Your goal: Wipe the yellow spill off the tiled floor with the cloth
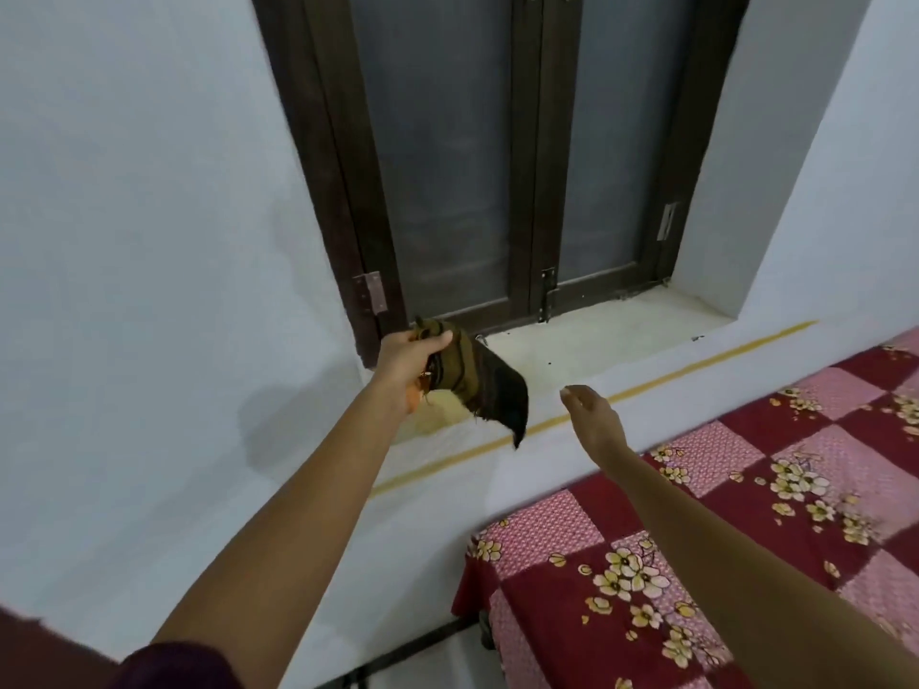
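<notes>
Wall: pale, plain, fills the left half of the frame; a soft shadow lies on it at left of centre, below the left hand.
Sleeve: dark maroon, at the bottom left edge, where the left forearm enters.
Left arm: bare, runs from the bottom left up toward the middle of the frame.
Left hand: just left of centre, fingers closed in a fist on the upper end of the cloth, knuckles up.
Cloth: olive-brown with darker bands, bunched in the fist; its dark loose end hangs down and right to a point, clear of the sill, in front of the yellow line.
Window: dark brown frame, two panes of grey frosted glass, upper centre; a hinge at lower left of the frame, a bolt at the bottom of the centre post, another fitting on the right side.
Sill: cream ledge under the window, centre right, with a few small dark specks on it.
Yellow line: a thin stripe along the wall below the sill, running from lower left of centre up toward the right.
Right hand: right of centre, just right of the hanging cloth end and apart from it; fingers loosely curled, holding nothing, in front of the yellow line.
Right arm: bare, enters from the bottom right corner.
Bed: lower right; cover of red and pink squares with cream flowers, its corner near bottom centre.
Spill and floor: cannot tell where; neither is clearly shown.
</notes>
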